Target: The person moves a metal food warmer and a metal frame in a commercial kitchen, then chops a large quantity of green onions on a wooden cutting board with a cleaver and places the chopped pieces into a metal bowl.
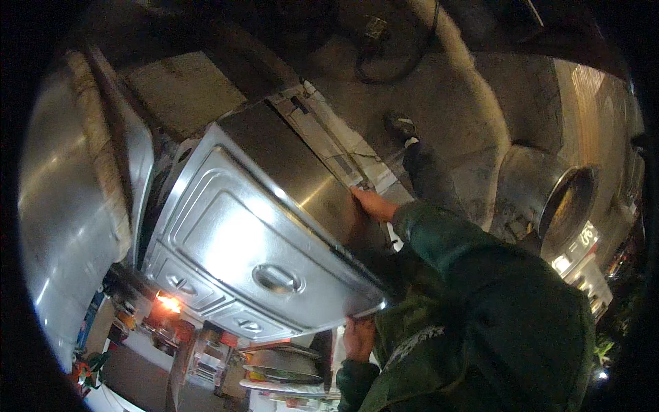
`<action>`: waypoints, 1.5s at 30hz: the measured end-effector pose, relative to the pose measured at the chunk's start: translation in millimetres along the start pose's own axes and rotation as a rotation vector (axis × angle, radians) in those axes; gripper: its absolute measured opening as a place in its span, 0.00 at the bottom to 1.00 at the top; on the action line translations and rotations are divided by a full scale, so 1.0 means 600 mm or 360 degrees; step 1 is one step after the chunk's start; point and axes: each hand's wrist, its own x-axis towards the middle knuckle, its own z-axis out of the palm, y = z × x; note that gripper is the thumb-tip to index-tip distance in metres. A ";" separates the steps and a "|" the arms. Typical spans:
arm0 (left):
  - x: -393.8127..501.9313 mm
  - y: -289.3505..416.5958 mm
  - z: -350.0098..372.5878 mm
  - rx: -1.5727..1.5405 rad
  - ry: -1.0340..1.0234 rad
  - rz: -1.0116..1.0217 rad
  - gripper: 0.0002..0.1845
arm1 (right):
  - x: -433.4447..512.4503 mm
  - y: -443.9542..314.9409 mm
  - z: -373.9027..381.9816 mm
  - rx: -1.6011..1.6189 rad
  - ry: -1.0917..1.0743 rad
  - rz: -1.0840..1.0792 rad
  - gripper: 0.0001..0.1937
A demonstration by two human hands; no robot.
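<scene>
A stainless steel food warmer (309, 206) with several lidded pans stands tilted across the middle of the view. The large lid (231, 232) has a recessed handle and reflects a bright glare; smaller lids (247, 322) lie beyond its lower edge. My right hand (376, 204), the upper one in view, grips the lower edge of the warmer's side panel. Lower in the view, my left hand (359, 337) has its fingers curled at the near corner of the warmer's top. Both arms are in dark green sleeves. The undersides of the fingers are hidden.
A large sheet-metal surface (67, 206) with a padded edge rises at the far left. A round metal drum (545, 195) stands at the right. Stacked trays or plates (283, 368) and jars (206, 360) sit below the warmer. A hose (401, 77) lies on the floor, beyond my shoe (400, 126).
</scene>
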 end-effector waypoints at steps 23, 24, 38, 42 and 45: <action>-0.014 0.020 0.081 0.0362 0.0349 0.0011 0.25 | 0.027 -0.071 0.008 -0.0123 0.0067 0.0260 0.43; -0.013 0.020 0.092 0.0348 0.0368 0.0011 0.26 | 0.027 -0.077 0.003 -0.0081 -0.0005 0.0200 0.41; 0.019 -0.014 0.125 0.0058 0.0250 0.0067 0.34 | 0.042 -0.022 -0.148 0.0206 0.0373 0.0277 0.19; 0.019 -0.010 0.126 0.0195 0.0185 0.0052 0.32 | -0.027 -0.001 -0.170 -0.0125 0.0560 0.0120 0.21; -0.001 0.008 0.064 0.0121 0.0199 -0.0170 0.35 | -0.121 -0.029 -0.135 -0.0508 0.0659 0.0022 0.22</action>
